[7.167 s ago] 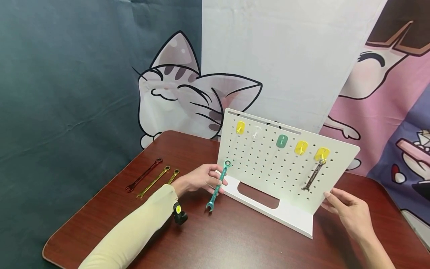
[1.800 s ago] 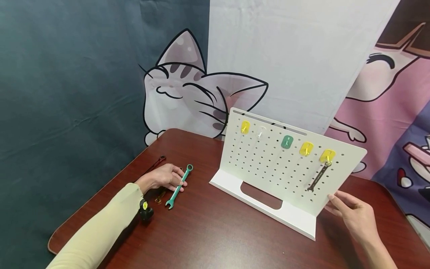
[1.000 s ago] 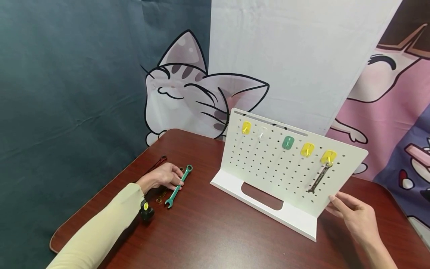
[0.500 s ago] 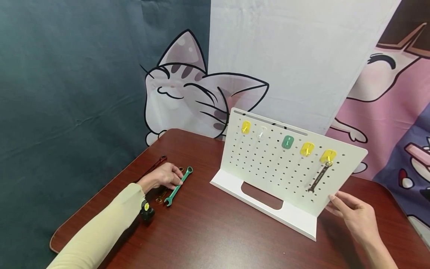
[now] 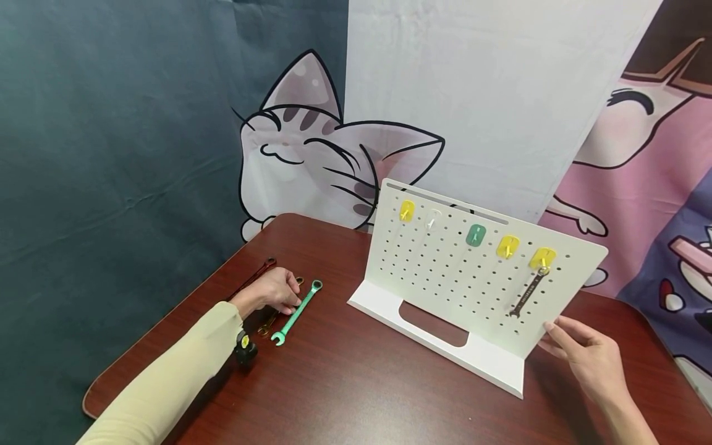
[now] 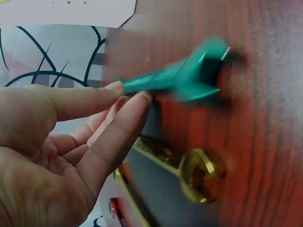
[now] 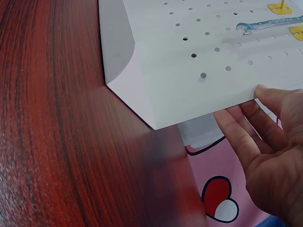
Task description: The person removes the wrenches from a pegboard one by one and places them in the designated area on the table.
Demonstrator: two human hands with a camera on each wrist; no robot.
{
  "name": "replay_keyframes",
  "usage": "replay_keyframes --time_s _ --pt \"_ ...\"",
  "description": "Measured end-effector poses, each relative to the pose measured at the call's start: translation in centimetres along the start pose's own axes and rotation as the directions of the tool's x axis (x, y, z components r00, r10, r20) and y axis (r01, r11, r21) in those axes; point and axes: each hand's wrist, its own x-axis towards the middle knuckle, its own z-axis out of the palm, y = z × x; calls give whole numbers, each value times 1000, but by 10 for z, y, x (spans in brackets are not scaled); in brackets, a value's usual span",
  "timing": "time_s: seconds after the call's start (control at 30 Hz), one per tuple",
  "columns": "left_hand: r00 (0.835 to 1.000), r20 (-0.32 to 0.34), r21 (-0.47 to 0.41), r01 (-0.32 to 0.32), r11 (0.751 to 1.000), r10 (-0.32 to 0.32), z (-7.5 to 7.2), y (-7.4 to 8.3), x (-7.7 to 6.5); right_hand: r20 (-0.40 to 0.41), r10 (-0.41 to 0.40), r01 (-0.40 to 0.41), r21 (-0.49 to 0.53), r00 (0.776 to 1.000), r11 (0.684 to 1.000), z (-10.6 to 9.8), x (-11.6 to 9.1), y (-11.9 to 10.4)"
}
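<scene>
My left hand (image 5: 276,290) pinches a green combination wrench (image 5: 297,313) at mid-shaft with its fingertips, low over the table's left part. In the left wrist view the wrench's open end (image 6: 201,75) is blurred, and thumb and index tips meet lightly at its shaft. A gold wrench (image 6: 199,175) lies beside it, partly behind the hand; a red wrench (image 5: 253,276) lies farther left. My right hand (image 5: 591,357) holds the right edge of a white pegboard (image 5: 445,278) between thumb and fingers. A dark silvery wrench (image 5: 528,293) hangs on its rightmost yellow hook (image 5: 542,258).
More hooks line the pegboard's top: two yellow ones, a clear one (image 5: 433,220) and a green one (image 5: 476,235). The board's base (image 5: 428,334) stands on the brown table (image 5: 356,389). Behind hang printed cloths (image 5: 456,93) with cartoon figures.
My left hand has carried the green wrench left from the pegboard to beside the other wrenches. Lately the wrench has tilted and sunk slightly at the fingertips. The right hand stays on the board.
</scene>
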Motion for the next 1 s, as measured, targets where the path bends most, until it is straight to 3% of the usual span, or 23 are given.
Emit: replay_keyframes --time_s 0.3,0.53,0.7,1.0 --pt "999 -45 31 -6 999 8 -9 7 0 5 6 -6 -12 1000 1000 -1 -1 -1" --pt "992 -50 39 -112 993 114 -7 13 0 10 -8 8 2 1000 1000 -1 -2 0" --pt "981 -3 -6 -196 980 196 0 21 1 10 -24 24 23 1000 999 -1 -2 1" --pt "955 52 -126 -285 950 293 15 37 4 -1 -17 17 24 1000 1000 1 -1 1"
